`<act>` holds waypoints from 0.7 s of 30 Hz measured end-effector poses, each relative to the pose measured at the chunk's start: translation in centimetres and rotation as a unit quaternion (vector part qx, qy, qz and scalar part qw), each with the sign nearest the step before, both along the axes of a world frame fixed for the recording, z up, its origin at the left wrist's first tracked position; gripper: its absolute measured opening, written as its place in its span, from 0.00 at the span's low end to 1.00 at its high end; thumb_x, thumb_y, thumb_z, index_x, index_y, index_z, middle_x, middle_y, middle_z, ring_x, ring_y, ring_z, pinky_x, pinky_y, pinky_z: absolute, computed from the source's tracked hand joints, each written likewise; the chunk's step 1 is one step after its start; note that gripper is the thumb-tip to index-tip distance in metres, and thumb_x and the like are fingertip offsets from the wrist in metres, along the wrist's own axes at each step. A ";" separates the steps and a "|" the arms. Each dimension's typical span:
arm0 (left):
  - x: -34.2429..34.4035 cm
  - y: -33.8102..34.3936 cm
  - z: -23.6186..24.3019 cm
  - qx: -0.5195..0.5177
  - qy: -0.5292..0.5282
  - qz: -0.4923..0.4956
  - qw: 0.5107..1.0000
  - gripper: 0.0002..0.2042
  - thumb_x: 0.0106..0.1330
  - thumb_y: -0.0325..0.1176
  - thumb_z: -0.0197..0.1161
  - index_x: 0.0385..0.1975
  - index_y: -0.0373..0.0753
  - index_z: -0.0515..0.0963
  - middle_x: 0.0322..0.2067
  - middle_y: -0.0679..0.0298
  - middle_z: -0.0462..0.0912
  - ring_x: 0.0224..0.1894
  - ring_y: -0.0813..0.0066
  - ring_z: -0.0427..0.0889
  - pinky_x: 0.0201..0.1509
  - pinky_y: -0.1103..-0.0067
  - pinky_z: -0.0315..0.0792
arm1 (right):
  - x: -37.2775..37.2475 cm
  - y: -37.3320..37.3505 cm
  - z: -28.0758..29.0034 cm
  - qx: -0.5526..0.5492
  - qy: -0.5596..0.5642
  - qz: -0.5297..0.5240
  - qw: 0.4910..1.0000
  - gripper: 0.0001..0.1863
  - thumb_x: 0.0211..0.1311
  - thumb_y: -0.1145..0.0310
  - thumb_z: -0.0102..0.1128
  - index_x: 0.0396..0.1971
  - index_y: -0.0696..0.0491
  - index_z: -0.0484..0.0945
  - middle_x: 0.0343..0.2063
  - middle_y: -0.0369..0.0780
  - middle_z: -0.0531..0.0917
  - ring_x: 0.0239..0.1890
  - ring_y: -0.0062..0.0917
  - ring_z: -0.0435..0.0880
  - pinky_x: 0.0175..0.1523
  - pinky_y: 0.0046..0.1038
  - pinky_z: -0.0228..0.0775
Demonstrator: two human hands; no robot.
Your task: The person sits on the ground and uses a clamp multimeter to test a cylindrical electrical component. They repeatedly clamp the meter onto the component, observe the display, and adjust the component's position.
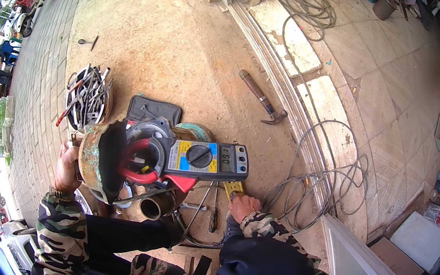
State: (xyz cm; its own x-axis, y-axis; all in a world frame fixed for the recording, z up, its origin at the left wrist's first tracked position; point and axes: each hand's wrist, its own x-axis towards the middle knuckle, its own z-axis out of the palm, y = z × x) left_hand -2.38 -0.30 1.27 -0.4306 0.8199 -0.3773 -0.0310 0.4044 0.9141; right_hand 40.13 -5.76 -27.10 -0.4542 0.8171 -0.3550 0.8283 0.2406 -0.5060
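Your left hand (66, 169): curled around rusty-green rounded metal casing (92, 160), apparently steadying; next needs firm support. Right hand (244, 207): curled, hold unclear.

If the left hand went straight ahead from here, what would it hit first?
Past the corroded metal casing it touches, the left hand would probably meet the heap of tools first, though depth is unclear.

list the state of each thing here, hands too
left hand: closed on rusty casing
rusty casing: corroded, opening facing right
right hand: closed on yellow bar
meter: face up, digits showing
hammer: lying on ground
far cable loops: coiled loosely
near cable loops: tangled
tools: heaped
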 end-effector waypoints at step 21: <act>1.5 1.2 3.7 -0.064 0.018 -0.129 0.989 0.20 0.58 0.31 0.52 0.48 0.31 0.82 0.27 0.73 0.78 0.25 0.87 0.72 0.27 0.85 0.64 | 8.3 3.1 9.0 0.021 -0.139 -0.217 0.966 0.24 0.60 0.48 0.63 0.29 0.59 0.80 0.27 0.57 0.83 0.34 0.56 0.82 0.40 0.54 0.72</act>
